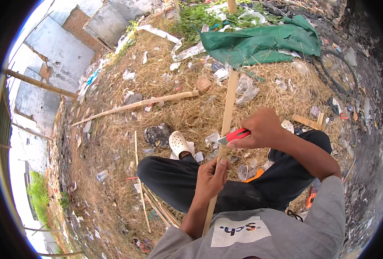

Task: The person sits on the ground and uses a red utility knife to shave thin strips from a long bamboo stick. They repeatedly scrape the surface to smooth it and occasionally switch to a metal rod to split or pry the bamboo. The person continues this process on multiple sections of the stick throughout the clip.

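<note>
A long flat bamboo strip (229,103) runs away from my lap, between my knees, toward the far ground. My left hand (211,178) is closed around its lower part, thumb lying along the strip. In my right hand (262,129) is a red utility knife (238,134), gripped with the fingers wrapped round its handle. The knife's metal blade points left and meets or nearly meets the strip just beyond my left hand; exact contact is hard to tell.
Thin bamboo strips (159,207) lie by my left knee, and a longer bamboo piece (144,103) lies farther off. A dark rock (157,135) sits near my cream clog (179,144). A green tarp (260,41) covers the far ground. An orange-handled object (255,175) is under my legs.
</note>
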Available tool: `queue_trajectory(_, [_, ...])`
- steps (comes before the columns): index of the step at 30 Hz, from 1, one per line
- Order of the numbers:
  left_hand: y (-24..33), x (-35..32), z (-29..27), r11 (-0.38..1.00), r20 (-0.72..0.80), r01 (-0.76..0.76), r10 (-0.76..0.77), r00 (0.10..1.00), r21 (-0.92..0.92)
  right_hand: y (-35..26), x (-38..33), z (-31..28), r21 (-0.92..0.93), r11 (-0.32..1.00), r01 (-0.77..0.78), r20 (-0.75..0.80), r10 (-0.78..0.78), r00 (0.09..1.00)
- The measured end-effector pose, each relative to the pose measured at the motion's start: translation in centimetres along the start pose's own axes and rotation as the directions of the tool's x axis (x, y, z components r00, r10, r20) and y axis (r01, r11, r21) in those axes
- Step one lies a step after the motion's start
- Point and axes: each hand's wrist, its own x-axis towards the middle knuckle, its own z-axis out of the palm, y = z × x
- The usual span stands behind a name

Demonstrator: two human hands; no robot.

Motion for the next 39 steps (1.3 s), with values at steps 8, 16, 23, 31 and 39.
queue_trajectory(8, [-0.7, 0.1, 0.2, 0.993, -0.060, -0.059, 0.066, 0.996, 0.100, 1.0, 0.5, 0.5, -0.157, 0.987, 0.034, -0.107, -0.052, 0.993])
queue_trajectory(16, [-1.0, -1.0, 0.8, 0.996, 0.024, 0.040, -0.042, 0.999, 0.080, 5.4, 2.1, -1.2, -0.162, 0.943, -0.291, -0.210, 0.256, 0.944])
queue_trajectory(23, [-0.5, -0.3, 0.6, 0.981, -0.046, -0.051, 0.060, 0.997, 0.185, 1.3, 0.4, 0.2, -0.109, 0.994, -0.012, -0.126, -0.002, 0.992])
queue_trajectory(31, [-0.3, 0.1, 0.6, 0.958, -0.053, -0.105, 0.123, 0.991, 0.265, 2.8, 1.5, 0.9, -0.209, 0.976, 0.056, -0.266, -0.111, 0.958])
queue_trajectory(39, [-1.7, -0.2, 0.2, 0.960, -0.025, -0.085, 0.095, 0.995, 0.266, 4.8, 2.2, -0.2, -0.240, 0.966, -0.098, -0.320, 0.017, 0.947])
